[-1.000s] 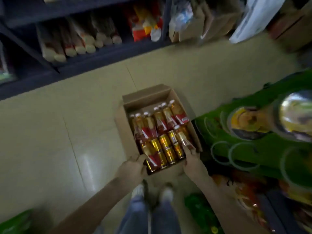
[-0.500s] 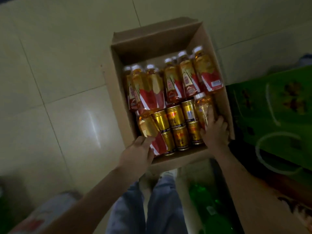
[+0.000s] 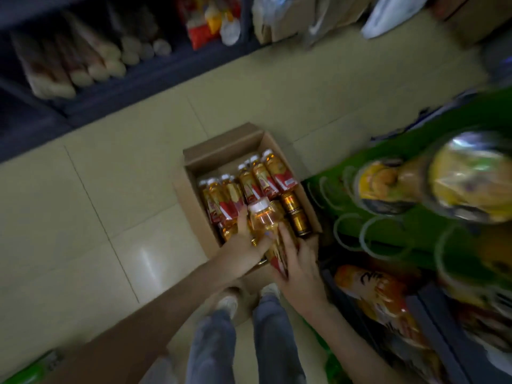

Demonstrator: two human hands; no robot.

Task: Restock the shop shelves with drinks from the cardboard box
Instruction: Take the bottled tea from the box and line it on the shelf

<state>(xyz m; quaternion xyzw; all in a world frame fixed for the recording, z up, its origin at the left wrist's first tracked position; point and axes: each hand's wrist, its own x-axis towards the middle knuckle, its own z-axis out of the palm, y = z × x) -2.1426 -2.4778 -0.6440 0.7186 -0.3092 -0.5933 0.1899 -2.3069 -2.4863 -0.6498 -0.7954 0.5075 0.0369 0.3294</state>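
Note:
An open cardboard box (image 3: 191, 189) stands on the tiled floor, packed with amber drink bottles (image 3: 260, 177) with red labels and white caps, and gold cans (image 3: 295, 214). One amber bottle (image 3: 264, 220) is raised above the box's near end, cap pointing away from me. My left hand (image 3: 245, 242) grips it from the left. My right hand (image 3: 297, 261) holds its lower, red-labelled part from the right, fingers curled round it.
A dark shelf (image 3: 116, 87) with long wrapped packets runs along the far left. A green display rack (image 3: 401, 225) with wire rings and bagged snacks stands right of the box. More snack bags (image 3: 379, 300) lie low on the right. My feet (image 3: 249, 297) stand just behind the box.
Both hands have left the box's near edge and closed on one bottle, lifting it out of the box. The camera has pulled back up, showing the shelves again.

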